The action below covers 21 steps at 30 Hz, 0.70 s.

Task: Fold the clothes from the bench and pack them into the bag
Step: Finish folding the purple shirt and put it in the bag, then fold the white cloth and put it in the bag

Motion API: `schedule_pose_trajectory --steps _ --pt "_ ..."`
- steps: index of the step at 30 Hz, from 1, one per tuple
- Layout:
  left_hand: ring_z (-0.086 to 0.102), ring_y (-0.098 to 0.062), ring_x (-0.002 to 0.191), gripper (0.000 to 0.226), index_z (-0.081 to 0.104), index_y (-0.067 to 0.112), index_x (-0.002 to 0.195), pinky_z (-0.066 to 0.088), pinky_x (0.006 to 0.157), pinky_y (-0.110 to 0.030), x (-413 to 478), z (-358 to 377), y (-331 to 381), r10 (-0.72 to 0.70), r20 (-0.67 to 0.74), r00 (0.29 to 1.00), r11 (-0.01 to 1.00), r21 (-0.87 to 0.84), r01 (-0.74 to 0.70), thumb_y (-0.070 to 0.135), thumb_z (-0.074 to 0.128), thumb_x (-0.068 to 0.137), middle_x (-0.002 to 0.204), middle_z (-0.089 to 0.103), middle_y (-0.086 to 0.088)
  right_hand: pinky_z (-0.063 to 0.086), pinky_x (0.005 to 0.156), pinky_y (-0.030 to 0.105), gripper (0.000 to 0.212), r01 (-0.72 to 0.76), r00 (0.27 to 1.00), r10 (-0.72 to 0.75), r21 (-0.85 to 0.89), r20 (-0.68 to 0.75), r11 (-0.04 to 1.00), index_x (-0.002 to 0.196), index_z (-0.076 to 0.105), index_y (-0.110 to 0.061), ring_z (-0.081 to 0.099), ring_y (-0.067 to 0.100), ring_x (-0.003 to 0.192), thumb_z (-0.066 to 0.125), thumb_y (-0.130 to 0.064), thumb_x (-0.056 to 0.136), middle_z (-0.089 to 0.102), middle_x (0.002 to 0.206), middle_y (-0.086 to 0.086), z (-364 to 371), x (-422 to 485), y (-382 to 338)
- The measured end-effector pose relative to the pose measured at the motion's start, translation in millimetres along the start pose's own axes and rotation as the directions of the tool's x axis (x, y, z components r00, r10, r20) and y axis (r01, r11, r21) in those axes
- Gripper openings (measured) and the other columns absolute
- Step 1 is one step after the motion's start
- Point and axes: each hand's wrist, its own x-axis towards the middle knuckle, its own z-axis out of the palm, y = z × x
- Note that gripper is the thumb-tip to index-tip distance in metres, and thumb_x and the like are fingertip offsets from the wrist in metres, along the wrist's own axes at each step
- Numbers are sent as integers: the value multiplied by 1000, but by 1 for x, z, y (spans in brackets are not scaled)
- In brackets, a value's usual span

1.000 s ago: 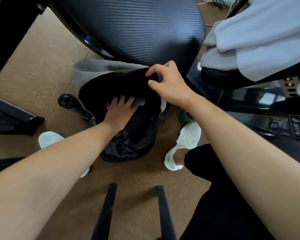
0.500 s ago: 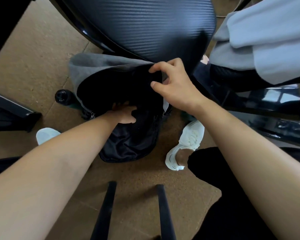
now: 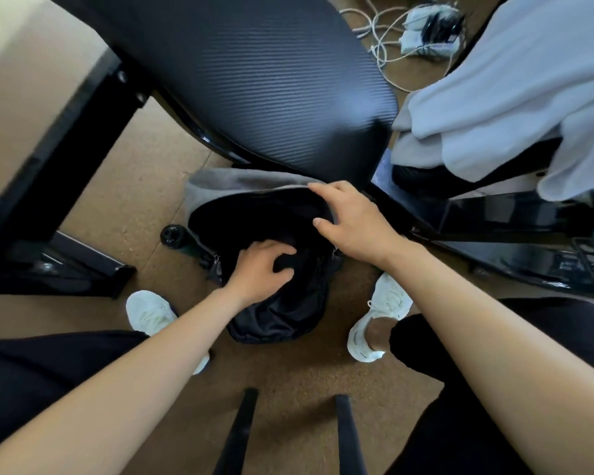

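Observation:
A black bag [image 3: 288, 313] with a grey outer panel stands open on the brown floor between my feet, just below the black padded bench [image 3: 264, 80]. My left hand [image 3: 259, 269] grips the bag's near black edge, fingers curled over the fabric. My right hand [image 3: 353, 221] holds the far right rim of the opening, where the grey panel meets the black lining. Pale blue-grey clothes [image 3: 514, 97] lie heaped on a second black bench pad at the upper right. The bag's inside is dark and I cannot make out what it holds.
A black bottle [image 3: 172, 236] sits by the bag's left side. My white shoes [image 3: 150, 313] [image 3: 381, 317] flank the bag. Black bench frame bars [image 3: 48, 186] stand at left and right. White cables and a power strip [image 3: 422, 29] lie on the floor beyond the bench. Two black legs [image 3: 240, 433] rise at bottom.
My left hand has come out of the bag's opening and now grips its near edge. My right hand stays on the far rim, and the view has tilted up.

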Motion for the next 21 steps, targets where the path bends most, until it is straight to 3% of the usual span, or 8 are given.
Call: schedule_pose_trajectory --steps 4,8,10,13,15,17,19,21 --pt "59 -12 119 27 70 31 120 46 106 -42 -16 -24 50 93 -189 977 983 -141 -121 32 67 94 122 69 10 52 97 40 46 17 968 20 146 -248 989 140 57 -25 63 14 103 64 -25 95 61 125 -4 -23 -31 -10" --pt "65 -3 107 19 76 24 110 51 100 -32 -17 -39 103 110 -221 969 939 -296 -175 18 69 93 110 74 12 57 82 35 29 89 814 54 216 -578 972 123 69 -16 62 8 81 66 -16 94 69 104 -5 -51 -62 -11" --pt "68 -3 101 18 76 27 104 54 96 -35 -12 -44 127 127 -240 963 923 -328 -203 15 68 92 104 75 13 57 72 34 20 126 646 41 160 -762 979 112 72 -11 62 12 74 66 -13 94 70 95 -1 -65 -74 -6" --pt "69 -4 98 20 73 32 102 55 95 -38 -6 -51 165 163 -261 951 898 -359 -253 15 66 92 99 75 13 51 63 27 11 145 314 36 86 -949 986 100 71 -1 58 17 67 67 -4 91 63 85 7 -87 -86 3" --pt "70 -8 100 20 72 28 107 56 96 -39 -1 -53 193 201 -292 935 872 -382 -307 18 67 91 102 75 12 49 67 26 15 143 113 72 88 -991 986 100 69 4 54 19 73 72 1 86 53 88 6 -100 -92 10" --pt "68 -11 102 25 69 24 117 55 96 -36 5 -56 222 227 -328 917 851 -391 -351 16 69 94 107 71 13 46 77 20 31 141 -13 191 187 -981 972 108 65 6 49 23 85 76 1 80 46 99 5 -114 -96 17" --pt "66 -10 105 32 63 21 128 54 95 -29 13 -59 248 255 -377 890 833 -382 -400 18 69 96 116 67 11 38 84 6 46 126 -39 311 304 -950 944 118 60 7 50 31 98 78 -2 77 48 109 20 -129 -99 22" --pt "64 -9 109 39 58 22 134 54 92 -22 26 -63 271 290 -431 855 819 -351 -454 21 68 97 128 61 7 34 87 -1 55 100 5 361 360 -932 927 128 57 3 50 38 109 78 -9 78 49 120 29 -137 -100 28"
